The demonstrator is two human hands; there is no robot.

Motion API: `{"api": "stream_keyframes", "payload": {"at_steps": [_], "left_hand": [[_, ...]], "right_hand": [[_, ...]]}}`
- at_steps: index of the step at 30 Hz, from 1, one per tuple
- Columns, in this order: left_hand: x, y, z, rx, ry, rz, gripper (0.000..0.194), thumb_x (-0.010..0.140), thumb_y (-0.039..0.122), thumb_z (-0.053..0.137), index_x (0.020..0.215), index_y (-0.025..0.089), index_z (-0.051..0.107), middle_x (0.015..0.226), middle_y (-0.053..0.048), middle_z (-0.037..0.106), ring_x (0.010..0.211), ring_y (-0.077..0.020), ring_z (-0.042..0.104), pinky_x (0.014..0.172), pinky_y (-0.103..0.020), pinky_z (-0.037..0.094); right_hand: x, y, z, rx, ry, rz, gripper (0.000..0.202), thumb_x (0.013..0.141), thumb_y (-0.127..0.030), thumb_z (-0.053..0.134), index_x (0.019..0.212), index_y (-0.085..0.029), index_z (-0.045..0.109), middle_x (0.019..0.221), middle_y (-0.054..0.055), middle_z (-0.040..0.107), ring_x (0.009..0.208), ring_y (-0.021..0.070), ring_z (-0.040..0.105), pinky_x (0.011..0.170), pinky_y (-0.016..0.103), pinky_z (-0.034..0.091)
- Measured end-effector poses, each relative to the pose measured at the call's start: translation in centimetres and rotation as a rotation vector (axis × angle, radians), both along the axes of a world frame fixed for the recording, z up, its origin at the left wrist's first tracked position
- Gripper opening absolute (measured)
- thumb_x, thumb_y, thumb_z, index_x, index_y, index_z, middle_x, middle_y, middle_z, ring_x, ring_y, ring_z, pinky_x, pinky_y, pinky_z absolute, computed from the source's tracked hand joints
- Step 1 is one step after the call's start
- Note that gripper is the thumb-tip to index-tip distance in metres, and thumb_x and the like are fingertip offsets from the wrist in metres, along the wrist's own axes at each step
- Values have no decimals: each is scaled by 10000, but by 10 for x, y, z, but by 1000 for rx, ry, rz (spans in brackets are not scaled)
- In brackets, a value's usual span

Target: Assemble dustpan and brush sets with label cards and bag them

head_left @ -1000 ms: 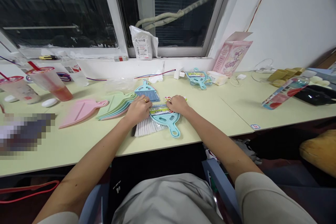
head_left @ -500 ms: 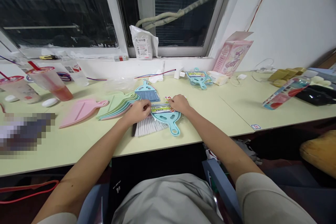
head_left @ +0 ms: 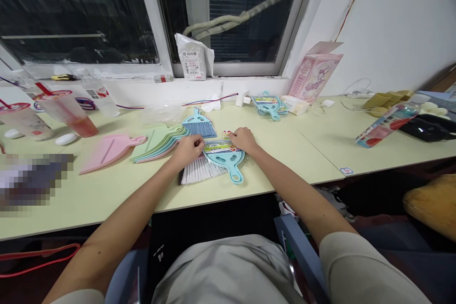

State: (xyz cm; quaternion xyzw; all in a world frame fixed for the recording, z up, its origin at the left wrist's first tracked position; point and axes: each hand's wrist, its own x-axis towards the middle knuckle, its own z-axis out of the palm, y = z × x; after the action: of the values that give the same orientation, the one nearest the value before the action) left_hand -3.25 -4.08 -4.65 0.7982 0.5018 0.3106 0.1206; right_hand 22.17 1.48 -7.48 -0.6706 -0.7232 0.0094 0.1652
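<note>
Blue plastic dustpan set (head_left: 230,157) lies near the table's edge, its far corners pinched by the curled left hand (head_left: 189,148) and right hand (head_left: 243,139); white bristles (head_left: 201,170) show at its left.

From here I can't read the label (head_left: 218,148) on the packet (head_left: 231,160) — too small — while the left edge crops one cup (head_left: 26,123), pixelation (head_left: 32,181) masks something, and the packet covers part of the brush (head_left: 200,172).

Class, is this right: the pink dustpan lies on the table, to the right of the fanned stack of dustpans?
The side is wrong: the head view shows the pink dustpan on the table, to the left of the fanned stack of dustpans.
</note>
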Motion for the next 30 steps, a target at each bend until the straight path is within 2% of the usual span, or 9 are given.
{"api": "stream_keyframes", "payload": {"at_steps": [10,15,20,23,26,30], "left_hand": [[4,-5,2,36,7,43,206,884,241,503,710,219,610,673,-16,655,647,-193,564,645,-323,380],[3,-8,3,66,47,103,239,921,303,499,738,229,634,658,-14,639,627,-197,550,638,-318,380],[0,-8,2,134,-6,96,229,925,304,496,795,222,666,661,-1,635,620,-178,545,655,-309,392],[-2,-9,3,206,-46,134,228,930,292,489,784,218,648,638,7,602,616,-171,540,664,-310,400],[-5,-9,5,296,-61,188,220,941,277,473,795,218,625,686,-12,607,684,-191,572,701,-326,430],[-8,-2,5,419,-14,144,138,928,258,522,955,209,649,1006,-98,676,1044,-271,615,948,-406,475]], "right_hand": [[11,4,9,-16,157,96,440,987,-352,465,795,-137,797,792,96,768,774,182,666,704,257,402],[16,-1,12,54,236,161,303,941,-289,506,880,-170,779,996,69,770,923,179,661,811,243,431],[16,-11,25,64,166,30,210,931,-301,574,1052,-175,690,1115,111,694,1010,236,642,872,313,454],[5,-31,39,76,117,58,237,964,-301,546,1133,-173,651,1181,138,654,1055,267,634,910,352,467],[-12,-68,47,89,55,155,284,983,-356,550,1179,-170,636,1204,158,640,1130,303,614,950,384,470],[-24,-121,43,-10,-48,224,428,935,-534,638,1152,-166,662,1214,202,637,1141,367,600,930,452,494]]}}
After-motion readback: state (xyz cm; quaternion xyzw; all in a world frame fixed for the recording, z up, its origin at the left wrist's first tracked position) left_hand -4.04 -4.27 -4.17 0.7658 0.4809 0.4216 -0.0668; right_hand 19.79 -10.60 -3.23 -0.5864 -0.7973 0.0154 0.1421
